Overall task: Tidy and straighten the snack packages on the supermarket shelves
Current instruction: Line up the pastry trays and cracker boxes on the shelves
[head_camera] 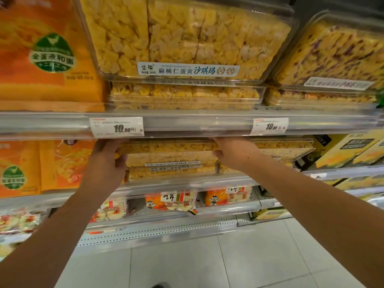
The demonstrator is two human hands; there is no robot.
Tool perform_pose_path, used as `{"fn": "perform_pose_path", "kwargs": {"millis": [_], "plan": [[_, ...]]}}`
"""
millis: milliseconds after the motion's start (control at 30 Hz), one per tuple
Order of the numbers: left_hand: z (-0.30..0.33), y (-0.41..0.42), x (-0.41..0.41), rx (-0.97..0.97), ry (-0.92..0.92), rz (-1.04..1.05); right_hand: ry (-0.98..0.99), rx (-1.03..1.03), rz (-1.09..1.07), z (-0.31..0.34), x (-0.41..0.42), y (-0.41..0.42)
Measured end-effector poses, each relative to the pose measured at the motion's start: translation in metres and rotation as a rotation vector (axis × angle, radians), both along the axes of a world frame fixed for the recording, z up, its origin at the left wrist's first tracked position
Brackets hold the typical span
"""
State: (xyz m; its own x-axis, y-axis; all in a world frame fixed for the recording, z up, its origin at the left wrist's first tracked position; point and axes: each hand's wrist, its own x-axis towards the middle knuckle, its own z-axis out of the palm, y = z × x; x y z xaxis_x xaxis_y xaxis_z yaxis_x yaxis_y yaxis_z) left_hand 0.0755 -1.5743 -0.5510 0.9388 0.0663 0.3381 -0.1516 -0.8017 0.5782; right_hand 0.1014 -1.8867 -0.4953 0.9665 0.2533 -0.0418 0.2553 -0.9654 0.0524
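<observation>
Top clear snack box (pixel 168 149) of a stack on the second shelf (pixel 187 181), dead centre of view; your left hand (pixel 108 161) grips its 9 o'clock end, your right hand (pixel 232 154) grips its 3 o'clock end, thumbs under. At 12 o'clock, tilted clear boxes (pixel 187 38) sit above price tags (pixel 116 127). Orange bags (pixel 47 55) at 10 o'clock.

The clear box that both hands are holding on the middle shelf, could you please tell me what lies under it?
Under the held clear box lie two more labelled boxes, stacked. The shelf floor beneath them is covered by the front rail.
</observation>
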Motion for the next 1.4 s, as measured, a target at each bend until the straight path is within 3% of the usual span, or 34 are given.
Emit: {"fn": "perform_pose_path", "kwargs": {"millis": [133,267,500,700,867,1067,1200,1400], "plan": [[0.002,-0.005,-0.009,0.064,0.003,-0.017,0.018,0.014,-0.017,0.001,-0.005,0.000],[0.008,-0.022,-0.032,0.267,-0.215,-0.007,-0.049,0.083,-0.002,0.006,-0.023,-0.010],[0.039,-0.149,-0.058,0.304,-0.348,-0.607,-0.245,0.303,-0.136,0.013,-0.109,-0.107],[0.101,-0.307,-0.037,0.435,-0.484,-0.774,-0.313,0.319,-0.434,0.037,-0.182,-0.230],[0.109,-0.401,-0.007,0.673,-0.369,-0.635,-0.340,0.342,-0.523,0.056,-0.216,-0.313],[0.088,-0.430,-0.003,0.841,-0.347,-0.396,-0.337,0.369,-0.504,0.070,-0.218,-0.386],[0.103,-0.449,-0.017,0.720,-0.302,-0.329,-0.347,0.375,-0.446,0.090,-0.188,-0.415],[0.140,-0.500,-0.011,0.413,-0.507,-0.503,-0.476,0.310,-0.335,0.126,-0.118,-0.440]]}}
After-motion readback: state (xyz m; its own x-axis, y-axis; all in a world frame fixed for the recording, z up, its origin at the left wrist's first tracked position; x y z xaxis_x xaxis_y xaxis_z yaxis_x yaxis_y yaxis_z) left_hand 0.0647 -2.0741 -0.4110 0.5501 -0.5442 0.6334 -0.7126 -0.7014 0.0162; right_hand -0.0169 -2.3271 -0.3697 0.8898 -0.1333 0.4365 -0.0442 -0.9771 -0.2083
